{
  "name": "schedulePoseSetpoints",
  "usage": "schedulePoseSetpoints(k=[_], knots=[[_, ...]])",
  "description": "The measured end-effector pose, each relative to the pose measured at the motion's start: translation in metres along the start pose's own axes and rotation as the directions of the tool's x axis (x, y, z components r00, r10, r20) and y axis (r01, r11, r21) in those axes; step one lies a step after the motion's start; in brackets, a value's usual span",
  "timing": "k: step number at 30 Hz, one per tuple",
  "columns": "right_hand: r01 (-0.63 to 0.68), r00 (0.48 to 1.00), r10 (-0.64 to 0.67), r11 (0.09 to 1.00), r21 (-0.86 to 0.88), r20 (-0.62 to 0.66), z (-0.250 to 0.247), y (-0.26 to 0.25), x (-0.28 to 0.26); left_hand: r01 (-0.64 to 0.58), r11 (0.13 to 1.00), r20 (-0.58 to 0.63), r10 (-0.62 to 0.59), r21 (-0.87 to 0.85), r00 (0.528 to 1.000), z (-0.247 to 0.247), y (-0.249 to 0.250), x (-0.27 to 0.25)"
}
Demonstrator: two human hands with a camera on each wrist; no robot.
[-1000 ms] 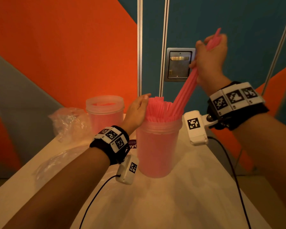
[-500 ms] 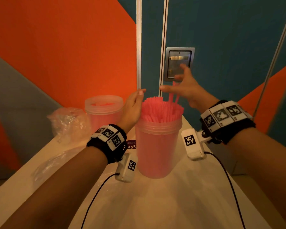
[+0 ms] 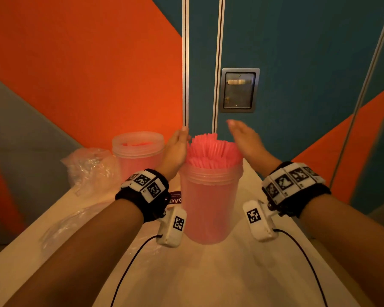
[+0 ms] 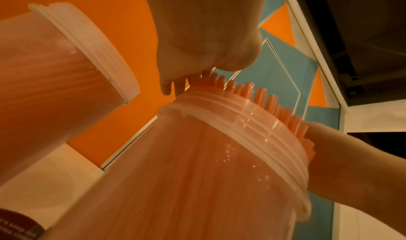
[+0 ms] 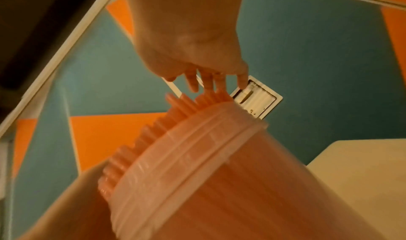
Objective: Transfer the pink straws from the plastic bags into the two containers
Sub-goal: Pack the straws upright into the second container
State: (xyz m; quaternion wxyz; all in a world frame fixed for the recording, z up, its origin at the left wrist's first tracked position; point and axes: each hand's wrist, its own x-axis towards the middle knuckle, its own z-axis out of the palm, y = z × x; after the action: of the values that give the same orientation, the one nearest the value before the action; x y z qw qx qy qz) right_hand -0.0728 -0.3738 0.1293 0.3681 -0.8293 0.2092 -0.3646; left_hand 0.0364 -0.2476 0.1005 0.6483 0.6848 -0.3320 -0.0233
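Note:
A clear plastic container [image 3: 211, 207] stands mid-table, packed with pink straws [image 3: 213, 151] whose tops stick out above its rim. My left hand [image 3: 178, 145] is open, its flat fingers pressing the left side of the straw tops. My right hand [image 3: 242, 136] is open too, fingers straight, at the right side of the straws and holding nothing. In the left wrist view my fingers [image 4: 171, 85] touch the straws [image 4: 252, 94]. In the right wrist view my fingers [image 5: 204, 80] hover at the straw tips [image 5: 175, 108]. A second container [image 3: 138, 149] behind on the left holds straws below its rim.
A crumpled clear plastic bag [image 3: 89, 165] lies left of the far container, and a flat one [image 3: 75, 220] lies under my left forearm. The table [image 3: 208, 273] narrows toward an orange and teal wall with a metal plate [image 3: 239, 90]. Wrist camera cables trail over the table.
My right hand held a bundle of straws high above the near container, let them go into it, and came down open beside the straw tops. The left hand stayed against the straws.

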Motion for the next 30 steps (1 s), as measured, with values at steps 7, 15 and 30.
schedulePoseSetpoints(k=[7,15,30], knots=[[-0.624,0.753,0.565,0.776,0.093,0.336,-0.004,0.017,-0.010,0.348,0.934,0.224,-0.323,-0.082,0.920,-0.004,0.010,-0.024],[-0.253,0.968,0.208,0.812,0.526,0.144,-0.002,0.000,-0.011,0.084,0.703,-0.029,-0.147,-0.706,0.989,0.000,0.022,-0.017],[-0.344,0.934,0.216,0.764,0.546,0.285,0.004,0.005,-0.030,0.238,0.568,0.014,-0.370,-0.787,0.929,0.008,0.003,-0.027]])
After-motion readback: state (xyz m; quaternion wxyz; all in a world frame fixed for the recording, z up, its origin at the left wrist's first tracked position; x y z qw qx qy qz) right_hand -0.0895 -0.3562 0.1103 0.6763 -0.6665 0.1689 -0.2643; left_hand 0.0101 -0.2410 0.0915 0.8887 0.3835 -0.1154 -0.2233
